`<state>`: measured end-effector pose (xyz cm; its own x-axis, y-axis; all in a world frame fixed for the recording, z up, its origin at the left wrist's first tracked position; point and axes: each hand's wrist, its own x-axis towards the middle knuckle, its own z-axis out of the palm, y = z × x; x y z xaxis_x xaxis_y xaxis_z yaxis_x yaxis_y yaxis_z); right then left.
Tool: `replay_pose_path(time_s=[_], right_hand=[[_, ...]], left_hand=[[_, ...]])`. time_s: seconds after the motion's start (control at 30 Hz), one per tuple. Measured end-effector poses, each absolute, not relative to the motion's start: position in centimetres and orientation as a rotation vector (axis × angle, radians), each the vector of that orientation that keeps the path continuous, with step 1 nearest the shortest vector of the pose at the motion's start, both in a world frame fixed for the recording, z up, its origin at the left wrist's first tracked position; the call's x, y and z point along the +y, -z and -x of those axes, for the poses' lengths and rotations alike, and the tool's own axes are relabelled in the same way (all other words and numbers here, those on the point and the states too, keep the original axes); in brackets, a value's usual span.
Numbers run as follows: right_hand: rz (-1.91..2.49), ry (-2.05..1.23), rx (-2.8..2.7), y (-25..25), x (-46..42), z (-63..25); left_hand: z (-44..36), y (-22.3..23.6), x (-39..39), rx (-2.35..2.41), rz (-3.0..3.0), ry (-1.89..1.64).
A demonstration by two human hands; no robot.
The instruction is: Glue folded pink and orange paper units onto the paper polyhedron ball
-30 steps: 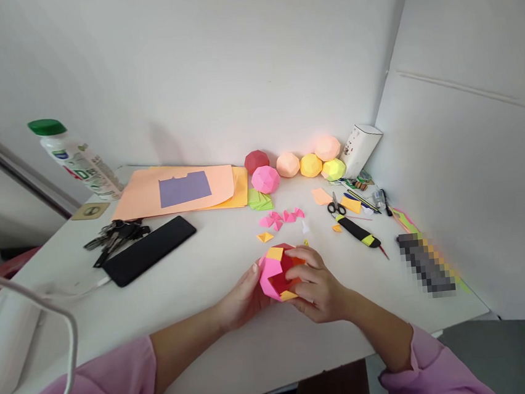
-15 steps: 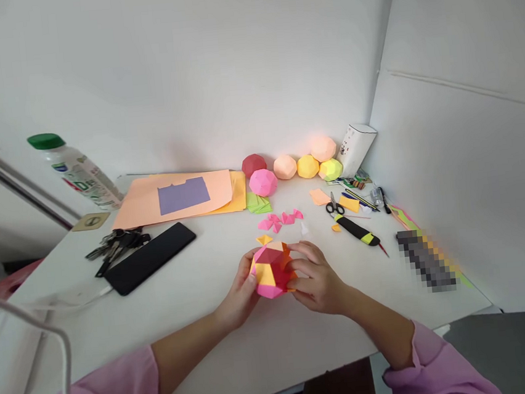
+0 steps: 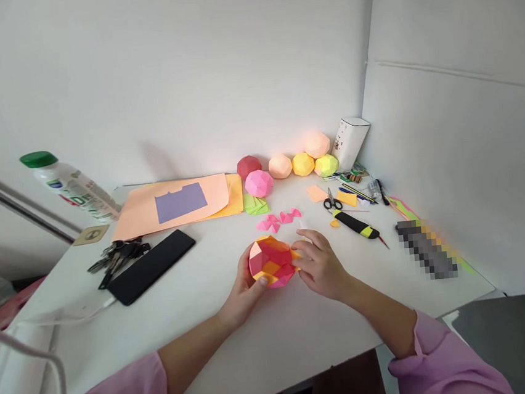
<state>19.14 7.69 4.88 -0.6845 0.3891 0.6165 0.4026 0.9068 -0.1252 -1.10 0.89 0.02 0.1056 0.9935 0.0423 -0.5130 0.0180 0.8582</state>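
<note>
Turned over in the fingers since half a second ago, the multicoloured paper ball [image 3: 270,267] now shows its open red hollow and yellow inner facets toward the camera, where pink and yellow outer faces stood before. Of the two hands, the left hand [image 3: 247,288] grasps the ball along its left side, thumb on the lower front rim; the right hand [image 3: 322,265] has bent fingers with their tips at the right edge of the opening, and whether they pinch it cannot be told. The ball is held above the middle of the worktop [image 3: 299,336], well back from the front edge, which slants upward toward the right; bare white surface shows from the ball down to that edge, between the forearms. Behind the ball, room is tighter: small pink paper pieces [image 3: 286,218] lie near, with a row of finished paper balls [image 3: 280,166] farther back along the wall [image 3: 187,93]. Leftward, a white gap separates the left hand from the black slab-shaped device [image 3: 152,266], with keys [image 3: 117,257] just beyond. Rightward, a black-and-yellow tool [image 3: 355,224] and scissors [image 3: 331,199] lie between the right hand and the side panel [image 3: 461,140].
</note>
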Motion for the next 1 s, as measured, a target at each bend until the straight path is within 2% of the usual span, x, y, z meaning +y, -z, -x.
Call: replay_pose_path(time_s=[0.13, 0.37, 0.77, 0.9, 1.0], right_hand=[[0.504, -0.141, -2.360, -4.9, 7.6, -19.0], [0.313, -0.380, -2.306, -5.1, 6.7, -18.5], [0.405, -0.497, -2.101, -5.2, 6.9, -18.7], [0.431, -0.498, -2.258, -4.6, 6.9, -18.8], [0.439, -0.623, -2.401, -3.9, 6.8, -18.7]], left_hand=[[1.1, 0.0, 1.0, 0.678, -0.910, -1.349], [1.2, -1.2, 1.5, 0.586, -0.596, -1.181], [1.3, -1.3, 1.8, 0.500, -0.330, -1.070], [1.2, -1.2, 1.9, 0.469, -0.296, -1.018], [1.1, -0.9, 1.7, 0.458, -0.281, -0.927]])
